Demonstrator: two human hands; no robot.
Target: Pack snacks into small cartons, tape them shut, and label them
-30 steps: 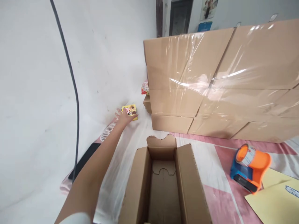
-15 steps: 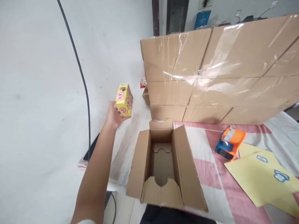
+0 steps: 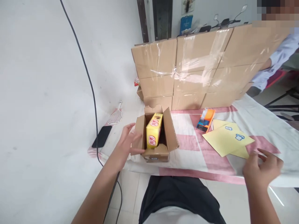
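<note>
A yellow snack box (image 3: 154, 129) with red and white logos stands inside the open cardboard box (image 3: 171, 132), leaning a little. My left hand (image 3: 129, 141) is at the left flap of that cardboard box, fingers spread, holding nothing. To the right, my right hand (image 3: 263, 165) hovers at the near corner of the yellow sheets (image 3: 227, 138), its fingers loosely curled and apart with nothing visible in them. Blue drawings show on those sheets. Beyond them lies an orange and blue packet (image 3: 206, 120).
A tall cardboard panel wrapped in clear tape (image 3: 193, 68) stands along the table's far side. A black phone (image 3: 102, 137) and white slotted scoop (image 3: 115, 117) lie by the wall at left, near a hanging cable (image 3: 90, 77). Another person's sleeve (image 3: 279, 57) shows behind the panel.
The yellow snack box went from my left hand into the cardboard box, and that hand opened. My right hand came into view by the yellow sheets. The view shifted, showing the phone and scoop.
</note>
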